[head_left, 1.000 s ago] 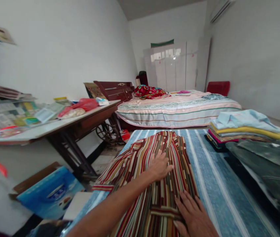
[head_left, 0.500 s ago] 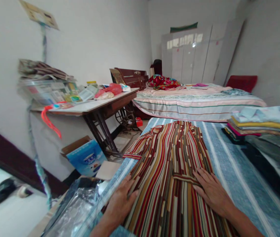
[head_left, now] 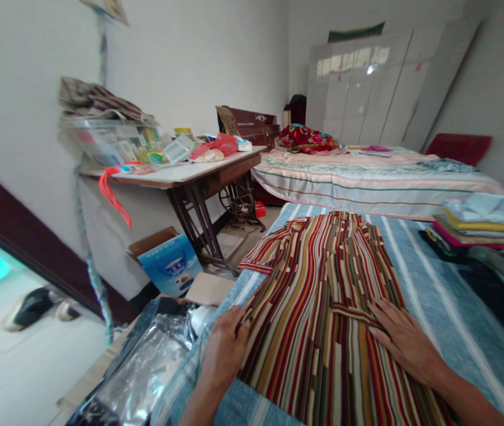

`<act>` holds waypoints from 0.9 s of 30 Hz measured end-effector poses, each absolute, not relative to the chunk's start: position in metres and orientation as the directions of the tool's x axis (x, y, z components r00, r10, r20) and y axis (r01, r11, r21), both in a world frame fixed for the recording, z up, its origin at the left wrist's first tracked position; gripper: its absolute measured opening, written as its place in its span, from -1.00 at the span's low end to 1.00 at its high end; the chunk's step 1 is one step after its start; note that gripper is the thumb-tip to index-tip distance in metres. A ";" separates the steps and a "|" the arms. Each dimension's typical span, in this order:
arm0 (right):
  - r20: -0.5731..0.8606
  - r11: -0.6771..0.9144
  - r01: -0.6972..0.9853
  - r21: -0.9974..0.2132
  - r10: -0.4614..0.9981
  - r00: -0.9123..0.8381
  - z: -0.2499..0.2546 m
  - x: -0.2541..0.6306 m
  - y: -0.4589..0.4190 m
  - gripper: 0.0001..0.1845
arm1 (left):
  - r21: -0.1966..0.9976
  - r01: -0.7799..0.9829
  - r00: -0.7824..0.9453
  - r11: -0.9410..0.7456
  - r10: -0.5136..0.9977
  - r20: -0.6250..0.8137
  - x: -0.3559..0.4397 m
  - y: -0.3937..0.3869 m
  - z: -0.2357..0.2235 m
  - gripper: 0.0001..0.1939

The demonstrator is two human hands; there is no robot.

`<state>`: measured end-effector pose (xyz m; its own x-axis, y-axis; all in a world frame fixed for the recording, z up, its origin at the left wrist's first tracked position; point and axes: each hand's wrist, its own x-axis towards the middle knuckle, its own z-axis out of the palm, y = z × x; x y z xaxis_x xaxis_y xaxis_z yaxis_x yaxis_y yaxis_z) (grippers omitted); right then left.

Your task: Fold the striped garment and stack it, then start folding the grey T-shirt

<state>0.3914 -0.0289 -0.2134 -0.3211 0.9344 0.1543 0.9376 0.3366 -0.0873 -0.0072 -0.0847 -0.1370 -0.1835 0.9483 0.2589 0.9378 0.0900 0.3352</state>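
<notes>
A striped dress (head_left: 305, 307) in red, brown, tan and cream lies spread on a blue bed sheet, its short sleeve toward the left and a narrow fabric tie across its waist. At the dress's left edge, my left hand (head_left: 222, 349) has its fingers and thumb closed on the cloth; the fingertips are partly hidden. My right hand (head_left: 405, 343) lies flat on the right side, fingers stretched out near the end of the tie (head_left: 353, 313). Below my left hand, the dress's lower left edge slants across the sheet (head_left: 252, 405).
Folded clothes (head_left: 491, 228) are stacked on the right of the bed. Left of it are a clear plastic bag (head_left: 145, 361) and a blue carton (head_left: 172, 263). A sewing-machine table (head_left: 189, 171) stands by the wall, with another bed (head_left: 367, 183) beyond.
The view has swung left, so the scene sits further right. My left hand has gone from lying open to closing at the dress's edge, and more blue sheet shows below it. My right hand stays flat.
</notes>
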 end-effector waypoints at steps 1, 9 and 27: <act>0.159 0.337 0.938 -0.084 0.934 -0.321 -0.214 0.391 -0.029 -0.33 | 0.307 0.948 -0.167 0.087 0.955 0.245 -0.004 -0.076 -0.131 -0.66; 0.222 0.379 0.920 -0.100 0.910 -0.351 -0.222 0.397 -0.028 -0.38 | 0.142 0.968 -0.185 0.206 0.971 -0.149 0.025 0.023 -0.095 -0.62; 0.250 0.383 0.918 -0.102 0.903 -0.349 -0.220 0.397 -0.028 -0.38 | 0.038 0.990 0.127 -0.137 0.973 0.193 0.035 0.025 -0.121 -0.80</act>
